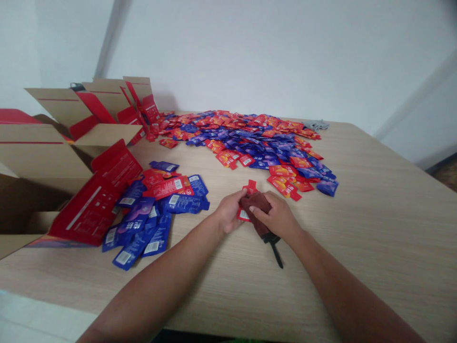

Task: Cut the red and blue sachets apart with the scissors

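Observation:
My left hand (227, 211) pinches a red sachet (243, 215) with a white barcode label, held just over the table in the middle of the view. My right hand (279, 215) is wrapped round a dark brown, cloth-like object (257, 206). Its near end is black, and a thin black strip (276, 256) sticks out towards me. The far end of the brown object lies over the sachet, against my left fingers. Whether the two touch firmly cannot be made out. Left of my hands lies a small pile of blue sachets (183, 202) and red sachets (167, 187).
A long heap of red and blue sachets (271, 143) spreads across the back of the wooden table (374, 228). Open cardboard boxes (96, 205) with red outer flaps stand on the left. A grey crumpled item (317, 125) lies at the back right, before the white wall.

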`<state>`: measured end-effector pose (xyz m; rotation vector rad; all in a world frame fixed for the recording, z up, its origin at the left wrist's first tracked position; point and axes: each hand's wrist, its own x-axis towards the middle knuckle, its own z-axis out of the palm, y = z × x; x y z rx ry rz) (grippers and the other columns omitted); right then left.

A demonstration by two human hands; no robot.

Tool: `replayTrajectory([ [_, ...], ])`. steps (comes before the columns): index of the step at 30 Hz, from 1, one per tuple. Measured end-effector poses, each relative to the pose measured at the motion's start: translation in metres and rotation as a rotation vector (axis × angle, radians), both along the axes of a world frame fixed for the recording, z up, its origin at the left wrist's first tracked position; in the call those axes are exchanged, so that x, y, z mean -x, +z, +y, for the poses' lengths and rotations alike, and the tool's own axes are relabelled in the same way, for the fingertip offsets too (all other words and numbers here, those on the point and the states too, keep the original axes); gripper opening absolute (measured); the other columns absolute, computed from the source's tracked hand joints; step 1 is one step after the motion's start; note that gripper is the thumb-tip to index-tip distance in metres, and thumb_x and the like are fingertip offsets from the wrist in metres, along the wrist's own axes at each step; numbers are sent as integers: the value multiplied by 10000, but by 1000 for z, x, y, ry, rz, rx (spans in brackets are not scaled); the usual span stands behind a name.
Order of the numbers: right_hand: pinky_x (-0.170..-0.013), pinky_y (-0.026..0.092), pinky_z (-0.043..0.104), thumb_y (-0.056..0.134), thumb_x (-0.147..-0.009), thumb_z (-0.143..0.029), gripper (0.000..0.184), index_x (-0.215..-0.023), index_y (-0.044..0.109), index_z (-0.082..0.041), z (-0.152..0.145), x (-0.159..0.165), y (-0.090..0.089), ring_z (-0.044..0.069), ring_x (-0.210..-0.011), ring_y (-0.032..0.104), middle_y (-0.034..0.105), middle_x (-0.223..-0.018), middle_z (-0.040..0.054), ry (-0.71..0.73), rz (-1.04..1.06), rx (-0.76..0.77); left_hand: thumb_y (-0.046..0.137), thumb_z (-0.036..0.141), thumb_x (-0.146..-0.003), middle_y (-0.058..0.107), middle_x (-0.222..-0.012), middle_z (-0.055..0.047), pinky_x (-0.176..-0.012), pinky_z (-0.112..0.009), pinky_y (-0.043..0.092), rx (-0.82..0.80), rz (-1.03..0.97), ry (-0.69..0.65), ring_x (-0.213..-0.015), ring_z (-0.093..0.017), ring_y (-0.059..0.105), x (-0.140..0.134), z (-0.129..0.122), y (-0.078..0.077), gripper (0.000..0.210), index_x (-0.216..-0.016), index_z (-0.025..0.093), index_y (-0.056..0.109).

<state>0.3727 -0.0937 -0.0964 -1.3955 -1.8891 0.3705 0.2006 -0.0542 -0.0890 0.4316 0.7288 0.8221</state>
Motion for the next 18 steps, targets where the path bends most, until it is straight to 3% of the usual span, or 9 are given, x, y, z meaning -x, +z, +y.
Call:
replayTrajectory([
  [4,-744,485,374,702,-930,-476,254,-969,684,-226,10,-10,-6,255,-821,646,714,-895,58,-213,33,-3,527,293,-1076,789,-940,-124,-783,-309,619,-16,-14,-14,-776,-199,753,-1,2,-5,293,-1072,99,748],
  [8,-741,481,382,682,-935,-479,271,-1005,692,-217,14,-16,-9,267,-841,644,712,-917,69,-249,24,-12,577,310,-1056,788,-954,-119,-766,-321,623,-28,-14,-16,-775,-205,752,-2,2,-6,266,-1112,109,743],
  [11,-741,481,373,703,-921,-459,245,-986,691,-223,11,-14,-5,252,-822,641,704,-898,54,-185,19,-2,563,307,-1062,793,-967,-124,-788,-310,614,-5,-26,-3,-805,-204,757,-2,2,-5,276,-1089,104,749],
  [16,-784,495,359,725,-912,-395,208,-1030,695,-228,0,-5,4,234,-880,648,698,-971,46,141,-11,4,654,316,-1009,776,-847,-90,-720,-291,586,25,-13,12,-719,-198,728,1,0,-1,226,-931,122,741],
  [18,-810,497,360,723,-919,-385,199,-1037,691,-227,-3,-2,6,235,-914,649,694,-995,50,197,-24,-8,652,306,-1008,763,-808,-81,-685,-293,579,19,-1,15,-684,-194,716,2,-1,1,233,-884,125,729],
])
